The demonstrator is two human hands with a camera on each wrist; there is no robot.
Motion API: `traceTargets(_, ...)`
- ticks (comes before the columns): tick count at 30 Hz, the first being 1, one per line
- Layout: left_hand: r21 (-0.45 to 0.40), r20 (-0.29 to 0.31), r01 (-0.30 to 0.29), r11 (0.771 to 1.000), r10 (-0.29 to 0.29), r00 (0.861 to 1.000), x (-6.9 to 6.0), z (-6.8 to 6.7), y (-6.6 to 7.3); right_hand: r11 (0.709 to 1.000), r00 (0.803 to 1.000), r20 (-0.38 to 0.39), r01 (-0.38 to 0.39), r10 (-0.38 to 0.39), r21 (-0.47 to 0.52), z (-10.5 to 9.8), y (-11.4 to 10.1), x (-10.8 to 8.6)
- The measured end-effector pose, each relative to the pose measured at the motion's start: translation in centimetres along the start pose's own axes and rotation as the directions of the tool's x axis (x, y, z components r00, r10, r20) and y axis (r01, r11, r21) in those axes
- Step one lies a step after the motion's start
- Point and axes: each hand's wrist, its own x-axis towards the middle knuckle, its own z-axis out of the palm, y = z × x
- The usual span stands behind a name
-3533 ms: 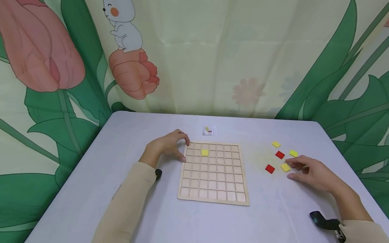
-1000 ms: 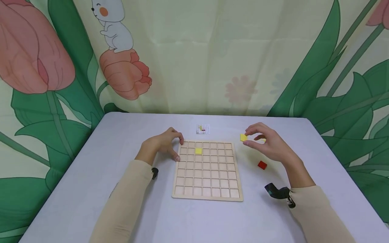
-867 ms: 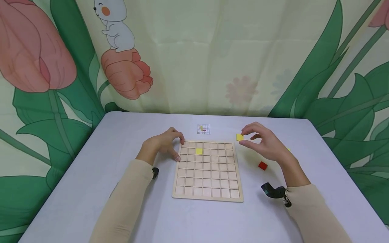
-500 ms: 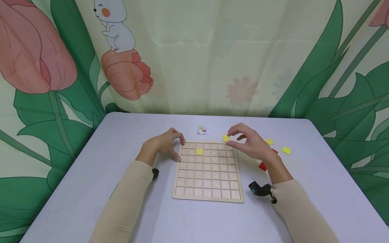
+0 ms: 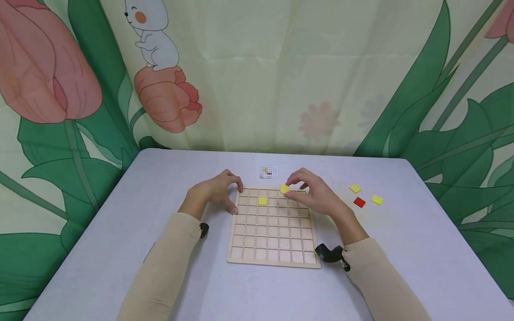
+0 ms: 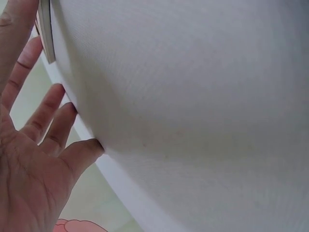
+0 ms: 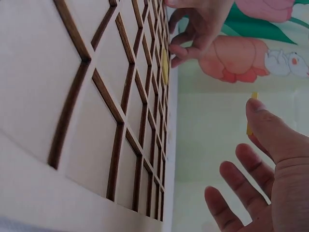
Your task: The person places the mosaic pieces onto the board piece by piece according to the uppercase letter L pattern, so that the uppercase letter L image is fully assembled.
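My right hand (image 5: pixel 317 195) pinches a yellow tile (image 5: pixel 284 188) between thumb and index finger, over the back edge of the wooden grid board (image 5: pixel 273 263). The right wrist view shows that tile (image 7: pixel 249 126) edge-on in the right hand (image 7: pixel 275 164), raised off the board (image 7: pixel 104 191). Another yellow tile (image 5: pixel 263 201) sits in a cell of the second row from the back, third from the left. My left hand (image 5: pixel 213 191) touches the board's left side near the back corner, thumb and index finger spread. In the left wrist view the left hand (image 6: pixel 34 164) has its fingers extended beside the board (image 6: pixel 46 29).
A small card with a printed coloured grid (image 5: pixel 268 172) lies behind the board. Right of the board are two loose yellow tiles (image 5: pixel 354 188) and a red tile (image 5: pixel 359 202). The white table (image 5: pixel 160 160) ends at a printed curtain (image 5: pixel 249 98).
The right hand has carried the pinched yellow tile leftward from the loose tiles to above the board's back edge. One red tile, visible before, is now hidden. The left hand keeps its place.
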Motion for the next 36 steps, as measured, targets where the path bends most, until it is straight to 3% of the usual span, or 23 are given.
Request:
traceTargets(7,-0.005,-0.002,-0.017,1.0,0.017,1.0,0.1,0.0,-0.1,1.0,0.998,0.056,0.001,-0.001,0.009,1.2,-0.1,0.5)
traceTargets(15,0.012,-0.005,-0.036,0.999,0.036,0.999,0.0,-0.2,-0.5,0.998,0.987,0.147,0.066,-0.063,-0.018,3.1,-0.8,1.0)
traceTargets(25,0.0,0.007,-0.034,0.999,0.034,0.999,-0.2,-0.2,-0.3,0.989,0.964,0.264,0.013,0.027,-0.147,4.7,-1.9,1.7)
traceTargets(36,-0.011,0.003,-0.016,1.0,0.016,1.0,-0.1,0.0,-0.2,0.959,0.96,0.263,-0.018,0.096,-0.282,5.9,-2.2,2.2)
